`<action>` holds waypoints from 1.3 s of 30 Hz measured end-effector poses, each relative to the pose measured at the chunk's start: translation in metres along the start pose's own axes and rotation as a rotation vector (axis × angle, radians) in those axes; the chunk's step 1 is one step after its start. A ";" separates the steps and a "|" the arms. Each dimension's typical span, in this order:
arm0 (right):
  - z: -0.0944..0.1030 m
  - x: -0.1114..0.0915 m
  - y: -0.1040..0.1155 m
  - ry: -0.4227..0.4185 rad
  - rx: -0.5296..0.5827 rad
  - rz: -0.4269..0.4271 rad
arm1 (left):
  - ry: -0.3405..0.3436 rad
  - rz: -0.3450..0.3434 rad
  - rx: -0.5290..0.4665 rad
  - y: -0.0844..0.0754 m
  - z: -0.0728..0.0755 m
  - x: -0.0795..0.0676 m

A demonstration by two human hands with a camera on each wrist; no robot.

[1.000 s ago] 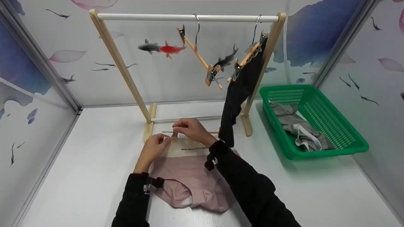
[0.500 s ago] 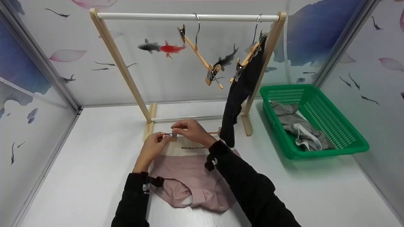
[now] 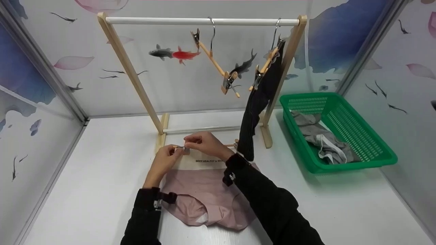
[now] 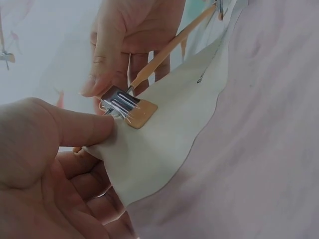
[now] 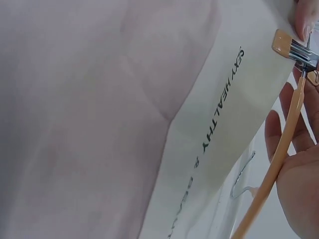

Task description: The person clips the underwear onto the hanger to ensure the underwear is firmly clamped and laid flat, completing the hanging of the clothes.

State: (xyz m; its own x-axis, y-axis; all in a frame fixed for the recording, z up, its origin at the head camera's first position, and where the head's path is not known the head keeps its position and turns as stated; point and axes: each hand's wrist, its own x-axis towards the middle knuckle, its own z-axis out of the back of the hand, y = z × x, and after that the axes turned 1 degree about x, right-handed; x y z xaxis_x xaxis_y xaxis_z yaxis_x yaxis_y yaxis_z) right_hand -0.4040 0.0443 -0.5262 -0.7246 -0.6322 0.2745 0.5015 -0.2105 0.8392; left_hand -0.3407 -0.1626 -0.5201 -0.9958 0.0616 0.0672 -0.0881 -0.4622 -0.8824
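Observation:
A pink garment with a cream waistband, probably briefs (image 3: 207,182), lies on the white table, lettering across its band. My left hand (image 3: 164,160) pinches the waistband's left corner, thumb on top and fingers underneath in the left wrist view. Beside that thumb, a wooden-padded metal clip (image 4: 130,106) sits over the band, on the end of a clip hanger (image 5: 279,149). My right hand (image 3: 207,144) is at this clip, thumb and fingers around its handle end. The hanger's hook (image 5: 241,177) shows beyond the waistband in the right wrist view.
A wooden rack (image 3: 129,71) with a white rail stands behind. On it hang a bare clip hanger (image 3: 215,63) and another hanger bearing a black garment (image 3: 253,112), which reaches close to my right wrist. At right, a green basket (image 3: 364,136) holds grey clothing (image 3: 316,136).
My right hand has shifted slightly left at the clip, and less of the clip shows in the head view. The left hand stays at the waistband corner. The whole head view has dropped slightly.

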 end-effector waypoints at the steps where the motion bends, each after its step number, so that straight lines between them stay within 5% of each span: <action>1: 0.000 0.000 0.000 0.004 -0.020 -0.003 | -0.004 0.002 0.007 0.001 0.000 0.000; 15: -0.007 -0.005 0.000 0.025 -0.113 -0.077 | -0.046 -0.012 0.056 0.012 -0.003 -0.001; 24: -0.010 -0.004 0.001 0.022 -0.130 -0.081 | 0.023 0.034 0.021 0.012 -0.003 -0.002; 39: -0.009 -0.003 0.005 0.039 -0.147 -0.104 | 0.034 0.033 0.043 0.013 -0.003 0.001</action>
State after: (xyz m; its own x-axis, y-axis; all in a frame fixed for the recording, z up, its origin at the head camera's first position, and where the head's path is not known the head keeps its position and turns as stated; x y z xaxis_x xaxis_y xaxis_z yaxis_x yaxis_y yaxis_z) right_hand -0.3953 0.0379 -0.5271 -0.7588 -0.6289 0.1693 0.4909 -0.3814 0.7833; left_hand -0.3426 -0.1662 -0.5324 -0.9970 0.0749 0.0219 -0.0567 -0.5022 -0.8629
